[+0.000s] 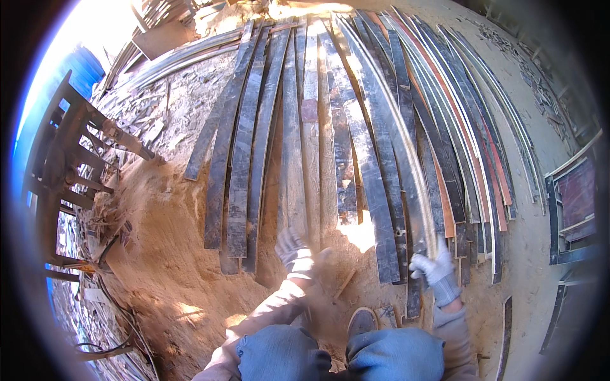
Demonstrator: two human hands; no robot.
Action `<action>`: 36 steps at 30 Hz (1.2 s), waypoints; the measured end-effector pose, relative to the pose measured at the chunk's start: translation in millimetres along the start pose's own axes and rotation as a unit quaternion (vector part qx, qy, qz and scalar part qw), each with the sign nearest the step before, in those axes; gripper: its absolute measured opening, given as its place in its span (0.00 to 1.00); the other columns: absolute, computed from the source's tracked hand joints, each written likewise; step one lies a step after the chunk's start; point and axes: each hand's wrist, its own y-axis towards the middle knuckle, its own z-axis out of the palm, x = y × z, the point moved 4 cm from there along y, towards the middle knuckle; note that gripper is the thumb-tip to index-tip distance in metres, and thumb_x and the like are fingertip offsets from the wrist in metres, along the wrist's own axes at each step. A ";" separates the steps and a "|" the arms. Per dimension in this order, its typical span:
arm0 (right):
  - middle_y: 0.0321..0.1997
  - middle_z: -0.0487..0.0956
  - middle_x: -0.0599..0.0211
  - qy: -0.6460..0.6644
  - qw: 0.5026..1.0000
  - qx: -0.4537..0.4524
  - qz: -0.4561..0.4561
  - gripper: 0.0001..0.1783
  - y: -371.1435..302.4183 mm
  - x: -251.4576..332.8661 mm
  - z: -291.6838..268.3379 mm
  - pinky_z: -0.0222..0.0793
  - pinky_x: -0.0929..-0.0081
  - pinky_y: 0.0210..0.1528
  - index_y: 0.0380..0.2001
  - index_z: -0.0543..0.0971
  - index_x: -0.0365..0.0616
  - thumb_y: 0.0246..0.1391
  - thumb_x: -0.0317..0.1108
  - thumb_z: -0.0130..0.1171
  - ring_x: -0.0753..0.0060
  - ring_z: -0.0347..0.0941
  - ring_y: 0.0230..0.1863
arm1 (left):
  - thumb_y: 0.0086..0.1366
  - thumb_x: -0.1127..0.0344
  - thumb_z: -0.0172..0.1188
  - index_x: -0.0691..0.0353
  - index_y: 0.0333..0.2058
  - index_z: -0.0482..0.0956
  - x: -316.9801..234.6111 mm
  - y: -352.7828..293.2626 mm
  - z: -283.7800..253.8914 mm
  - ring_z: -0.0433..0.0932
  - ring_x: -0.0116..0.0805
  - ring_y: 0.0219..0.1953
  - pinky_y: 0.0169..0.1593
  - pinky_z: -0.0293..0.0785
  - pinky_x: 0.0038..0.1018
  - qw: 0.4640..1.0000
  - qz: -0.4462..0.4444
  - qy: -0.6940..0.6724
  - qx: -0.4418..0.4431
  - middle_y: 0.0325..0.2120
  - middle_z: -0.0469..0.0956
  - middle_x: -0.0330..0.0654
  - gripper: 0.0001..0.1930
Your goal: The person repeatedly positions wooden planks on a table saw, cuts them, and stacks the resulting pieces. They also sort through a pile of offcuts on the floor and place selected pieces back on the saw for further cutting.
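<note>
My right hand, in a white and grey knit glove, is closed round the near end of a long narrow wooden strip. The strip's light edge faces up, and it runs away from me over other strips. My left hand, gloved too, is at the near end of a brown-grey board. Its fingers are blurred, and whether they grip the board cannot be made out. Dark-faced boards lie side by side to the left of that board. Between my hands lies a scuffed dark board.
More strips, some with reddish edges, fan out on the right. A rusty metal frame stands at left, with cables below it. Wood scraps litter the far left ground. A framed panel is at far right.
</note>
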 end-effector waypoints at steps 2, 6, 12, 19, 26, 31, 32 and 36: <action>0.43 0.81 0.59 0.007 1.000 0.021 0.012 0.46 1.9 -23.2 30.1 0.85 0.75 0.28 0.75 0.60 0.42 0.56 0.22 0.69 0.71 0.82 0.31 | 0.54 0.32 0.73 0.74 0.78 0.48 17.1 6.9 8.3 0.56 0.66 0.76 0.75 0.55 0.56 0.997 -0.055 -0.004 0.055 0.75 0.56 0.68 0.68; 0.58 0.80 0.44 -0.039 0.997 0.014 0.067 0.68 10.4 -62.0 87.6 0.85 0.70 0.28 0.83 0.35 0.38 0.52 0.21 0.74 0.64 0.83 0.35 | 0.57 0.43 0.72 0.74 0.78 0.45 12.4 15.1 10.5 0.63 0.61 0.71 0.69 0.64 0.52 0.987 -0.063 0.005 0.150 0.70 0.63 0.64 0.64; 0.75 0.69 0.33 -0.082 0.986 0.107 0.097 0.74 6.3 -65.4 106.0 0.63 0.59 0.77 0.81 0.43 0.30 0.49 0.56 0.79 0.41 0.70 0.72 | 0.52 0.54 0.72 0.75 0.75 0.50 0.7 27.7 3.7 0.65 0.68 0.67 0.71 0.65 0.50 0.978 -0.103 -0.040 0.176 0.64 0.66 0.71 0.58; 0.65 0.79 0.36 -0.288 0.949 0.069 0.113 0.73 9.8 -68.5 124.8 0.68 0.57 0.73 0.82 0.41 0.31 0.52 0.59 0.75 0.46 0.77 0.66 | 0.47 0.57 0.77 0.71 0.77 0.48 6.2 35.3 6.4 0.66 0.67 0.67 0.71 0.67 0.46 0.978 -0.098 -0.064 0.170 0.65 0.64 0.70 0.63; 0.77 0.67 0.34 -0.071 0.975 0.168 0.125 0.72 26.6 -121.5 155.0 0.77 0.61 0.63 0.82 0.37 0.32 0.55 0.50 0.77 0.53 0.77 0.66 | 0.41 0.57 0.80 0.65 0.80 0.42 38.1 35.7 7.5 0.65 0.67 0.70 0.75 0.65 0.46 0.942 -0.127 -0.258 0.171 0.68 0.60 0.69 0.71; 0.73 0.70 0.30 -0.376 0.918 -0.011 -0.127 0.62 57.2 -202.9 192.4 0.78 0.53 0.31 0.80 0.41 0.24 0.67 0.56 0.64 0.59 0.78 0.25 | 0.41 0.53 0.88 0.67 0.79 0.40 48.9 41.5 42.0 0.57 0.57 0.77 0.78 0.59 0.45 0.912 0.008 -0.403 0.077 0.74 0.54 0.67 0.77; 0.70 0.72 0.27 -0.557 0.802 -0.057 -0.208 0.59 58.4 -213.3 198.1 0.75 0.51 0.25 0.79 0.43 0.21 0.70 0.58 0.58 0.60 0.74 0.22 | 0.46 0.58 0.88 0.68 0.79 0.45 48.9 42.1 51.0 0.64 0.50 0.74 0.73 0.68 0.44 0.913 0.004 -0.398 0.088 0.75 0.59 0.62 0.71; 0.58 0.73 0.16 -0.825 0.494 0.064 -0.266 0.35 74.8 -236.2 220.1 0.65 0.57 0.13 0.77 0.60 0.39 0.76 0.48 0.41 0.73 0.62 0.15 | 0.64 0.77 0.73 0.68 0.76 0.57 41.4 36.6 58.3 0.84 0.39 0.55 0.55 0.85 0.32 0.763 -0.011 -0.629 0.151 0.59 0.80 0.51 0.46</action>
